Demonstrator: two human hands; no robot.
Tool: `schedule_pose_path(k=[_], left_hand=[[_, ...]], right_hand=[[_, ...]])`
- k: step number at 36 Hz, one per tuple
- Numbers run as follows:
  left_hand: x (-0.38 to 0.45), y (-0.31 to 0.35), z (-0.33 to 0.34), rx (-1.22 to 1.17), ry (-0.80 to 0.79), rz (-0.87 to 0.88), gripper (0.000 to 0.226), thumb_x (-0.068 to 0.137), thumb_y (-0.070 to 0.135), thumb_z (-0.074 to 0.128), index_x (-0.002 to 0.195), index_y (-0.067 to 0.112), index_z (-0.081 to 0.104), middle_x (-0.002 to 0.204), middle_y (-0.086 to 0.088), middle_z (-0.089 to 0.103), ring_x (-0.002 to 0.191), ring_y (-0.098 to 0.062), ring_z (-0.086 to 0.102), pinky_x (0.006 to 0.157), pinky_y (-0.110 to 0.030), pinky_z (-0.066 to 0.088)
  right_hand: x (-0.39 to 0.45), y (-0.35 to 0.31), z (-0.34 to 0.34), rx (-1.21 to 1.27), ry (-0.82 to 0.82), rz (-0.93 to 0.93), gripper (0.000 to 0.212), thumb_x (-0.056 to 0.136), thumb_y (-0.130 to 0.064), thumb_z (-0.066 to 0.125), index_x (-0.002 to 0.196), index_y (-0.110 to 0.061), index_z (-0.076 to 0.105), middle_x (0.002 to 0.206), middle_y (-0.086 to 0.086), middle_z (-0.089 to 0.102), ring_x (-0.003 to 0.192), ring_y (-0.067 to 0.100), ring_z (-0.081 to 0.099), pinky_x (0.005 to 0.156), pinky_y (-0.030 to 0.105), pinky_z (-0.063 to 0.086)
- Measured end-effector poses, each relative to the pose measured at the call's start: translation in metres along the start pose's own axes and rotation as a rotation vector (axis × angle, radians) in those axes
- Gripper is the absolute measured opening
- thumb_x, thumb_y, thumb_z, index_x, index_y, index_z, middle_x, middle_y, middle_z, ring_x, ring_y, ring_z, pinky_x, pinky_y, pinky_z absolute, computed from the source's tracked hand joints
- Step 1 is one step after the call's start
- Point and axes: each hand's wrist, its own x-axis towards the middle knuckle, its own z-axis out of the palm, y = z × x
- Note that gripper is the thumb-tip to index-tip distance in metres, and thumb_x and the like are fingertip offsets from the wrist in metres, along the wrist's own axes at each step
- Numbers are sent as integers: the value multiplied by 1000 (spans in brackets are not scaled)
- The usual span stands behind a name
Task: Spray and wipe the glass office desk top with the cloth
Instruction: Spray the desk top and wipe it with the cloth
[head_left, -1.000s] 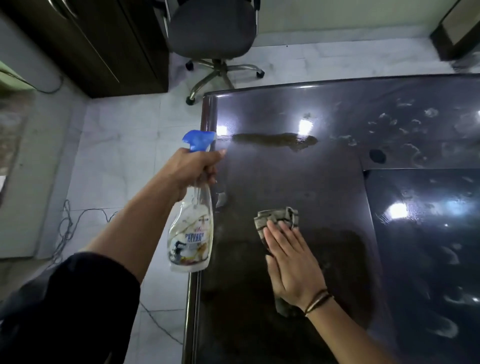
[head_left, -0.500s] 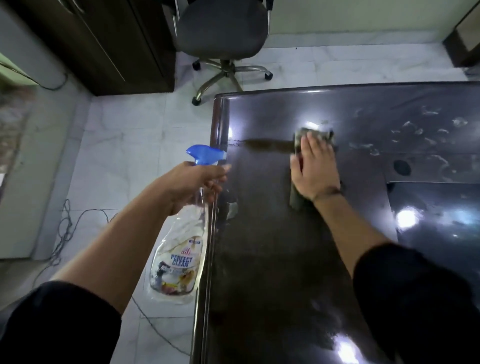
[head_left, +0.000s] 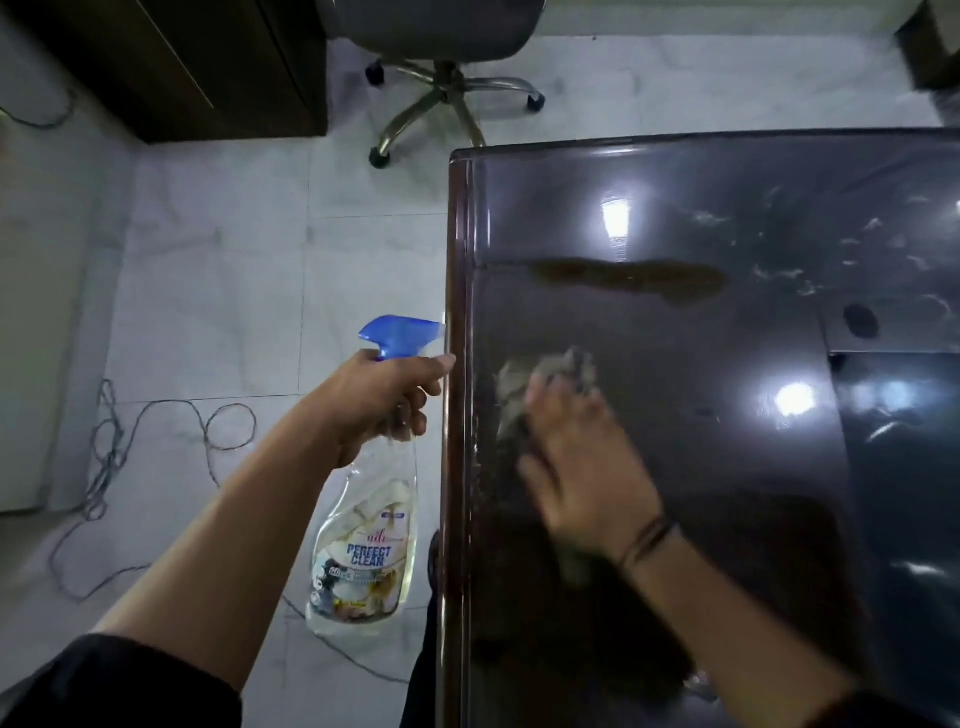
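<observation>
Moved: right hand (head_left: 582, 462) and cloth (head_left: 545, 387) back from far end toward near-left edge of desk top (head_left: 727, 467).
Right grip: flat, fingers straight, pressing cloth, blurred.
Left grip: left hand (head_left: 374, 400) clenched round spray bottle (head_left: 363, 551) neck, just off left edge.
Beyond: chair (head_left: 441, 62) past far-left corner.

Dim indoor light left bright glare spots on the glass desk top (head_left: 675, 364), and the right hand (head_left: 582, 467) was motion-blurred.
</observation>
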Motion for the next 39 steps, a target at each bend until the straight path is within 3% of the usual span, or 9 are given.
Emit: schedule_pose_path(k=[6,12,15,18,22,28,31,34,39], left_hand=[[7,7,-7,22,-37,45,37,92,43,75,92,6,77,70,-3,55,56,-18,58,64,-35,46],[18,38,-16,12,13,102,30,92,37,77,86,8,75,67,-2,51,52,-19,56,64,-34,44],[22,47,-25,2,25,120,32,95,38,74,90,6,74,63,-1,49,53,-18,56,66,-36,44],[29,50,-27,22,56,144,37,95,42,73,97,4,72,60,0,50,54,-15,58,64,-36,48],[38,52,-21,19,63,163,37,95,41,73,100,4,72,69,-4,52,56,-14,59,67,-35,53],[53,65,-11,74,15,198,35,93,40,76,92,5,74,67,-4,52,59,-21,61,71,-41,49],[56,74,-2,135,2,230,37,94,39,74,93,2,73,67,-5,54,60,-21,62,71,-42,49],[59,84,7,174,-25,248,34,95,38,71,95,4,70,67,-6,57,60,-18,62,73,-43,52],[61,102,19,204,-105,283,37,85,47,78,93,10,72,81,-11,63,68,-21,64,72,-42,54]], right_hand=[[182,89,-41,9,170,381,81,101,-58,24,158,0,32,166,23,27,154,38,25,128,51,16],[160,-37,-13,-53,98,-25,72,97,-41,32,158,-1,33,167,21,26,155,37,21,126,53,14],[128,-18,-21,15,65,-72,68,101,-41,35,160,-7,30,168,14,28,155,30,23,127,48,19],[162,56,-38,-19,155,234,74,100,-48,34,157,-1,32,163,20,33,149,36,31,126,47,23],[238,100,-58,8,137,468,86,99,-63,21,162,-4,20,170,19,15,158,34,14,129,47,10],[285,35,-50,-49,80,154,95,92,-69,13,163,-7,19,172,14,12,159,30,9,129,49,7],[260,62,-53,-15,90,49,84,98,-62,20,163,-8,22,171,12,17,158,27,15,129,46,13],[224,145,-58,-1,274,253,73,99,-51,34,154,-4,41,159,19,42,147,33,38,126,44,24],[157,255,-76,-53,192,679,90,93,-60,16,158,1,30,165,24,27,154,37,24,129,47,12]])
